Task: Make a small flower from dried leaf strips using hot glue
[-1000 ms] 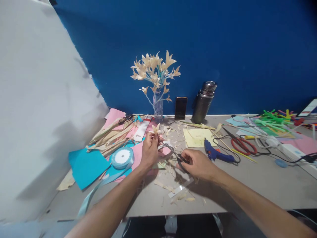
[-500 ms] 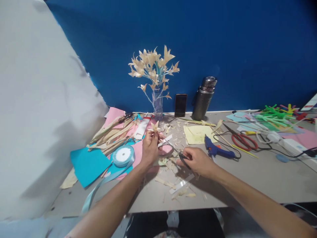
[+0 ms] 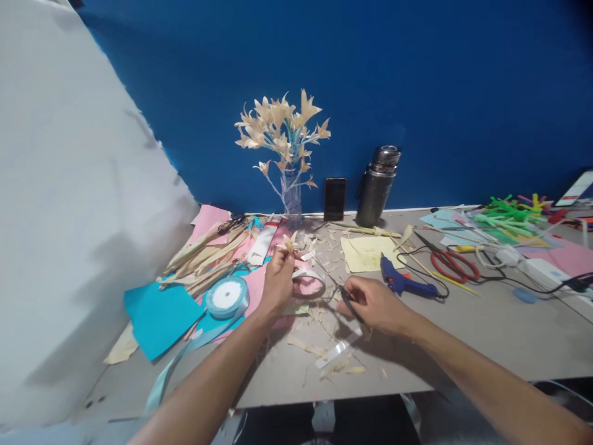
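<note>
My left hand [image 3: 279, 275] is closed, pinching a small cream flower [image 3: 290, 242] by its base. The petals look like dried husk and point up above my fingertips. In my right hand [image 3: 370, 303] is a slim, dark-handled tool [image 3: 348, 300]. Its long thin metal end points up and left, with its tip apart from the flower; I cannot tell its exact kind. A white ring [image 3: 319, 284], like a roll of tape, lies between my hands over pink paper. Behind my left hand, similar cream flowers [image 3: 278, 127] on pale blue stems stand in a clear vase [image 3: 291, 201].
Dried husk strips [image 3: 199, 259], a blue ribbon spool [image 3: 227, 298] and blue paper [image 3: 160, 315] lie left. A phone [image 3: 334, 199] and a flask [image 3: 377, 191] stand behind. Right are a blue glue gun [image 3: 407, 284], red-handled scissors [image 3: 454, 266], cables and green pipe cleaners [image 3: 504, 213].
The metal end of the tool has moved slightly away from my left hand. My left hand still pinches the flower. The whole view has shifted a little.
</note>
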### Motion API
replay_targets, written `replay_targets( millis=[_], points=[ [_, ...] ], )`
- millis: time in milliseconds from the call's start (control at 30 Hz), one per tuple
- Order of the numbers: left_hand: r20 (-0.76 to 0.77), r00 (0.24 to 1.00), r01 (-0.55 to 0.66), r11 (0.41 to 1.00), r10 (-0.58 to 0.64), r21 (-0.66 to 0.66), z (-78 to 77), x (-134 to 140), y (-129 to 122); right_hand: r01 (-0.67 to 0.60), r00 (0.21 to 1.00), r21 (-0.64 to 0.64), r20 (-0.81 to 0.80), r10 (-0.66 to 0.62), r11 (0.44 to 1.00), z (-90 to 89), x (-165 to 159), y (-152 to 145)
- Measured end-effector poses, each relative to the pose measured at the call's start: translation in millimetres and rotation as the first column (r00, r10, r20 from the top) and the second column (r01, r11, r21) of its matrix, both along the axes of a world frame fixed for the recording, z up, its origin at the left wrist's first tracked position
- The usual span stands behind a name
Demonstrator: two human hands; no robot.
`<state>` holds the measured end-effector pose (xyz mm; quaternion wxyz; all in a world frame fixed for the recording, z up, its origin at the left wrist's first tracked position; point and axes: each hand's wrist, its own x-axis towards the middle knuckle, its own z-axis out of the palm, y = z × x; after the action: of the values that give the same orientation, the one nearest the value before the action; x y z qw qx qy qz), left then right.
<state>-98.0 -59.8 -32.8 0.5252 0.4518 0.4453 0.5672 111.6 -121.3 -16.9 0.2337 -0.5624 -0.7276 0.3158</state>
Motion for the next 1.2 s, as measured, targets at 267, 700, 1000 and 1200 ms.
replay_targets(
  millis=[267, 700, 1000, 1200],
  points=[
    [0.032, 0.997, -0.069, 0.996, 0.068, 0.048, 6.1, -1.0, -2.7, 0.041, 0.889, 0.102, 0.450, -0.083, 0.994, -8.5, 33.3, 2.3],
    [0.366, 0.899, 0.293, 0.951, -0.239, -0.098, 15.0, 0.3, -7.1, -0.200, 0.851, -0.236, 0.439, 0.288, 0.951, 21.5, 37.3, 26.6],
    [0.561, 0.743, 0.530, 0.833, -0.366, -0.159, 13.9, -4.3, -7.0, -0.340, 0.835, -0.144, 0.409, 0.369, 0.929, 12.6, 27.4, 22.4],
    [0.515, 0.771, 0.532, 0.824, -0.375, -0.195, 10.0, -1.8, -7.2, -0.158, 0.979, 0.449, 0.189, 0.079, 0.879, 30.5, 12.8, 25.8]
  ],
)
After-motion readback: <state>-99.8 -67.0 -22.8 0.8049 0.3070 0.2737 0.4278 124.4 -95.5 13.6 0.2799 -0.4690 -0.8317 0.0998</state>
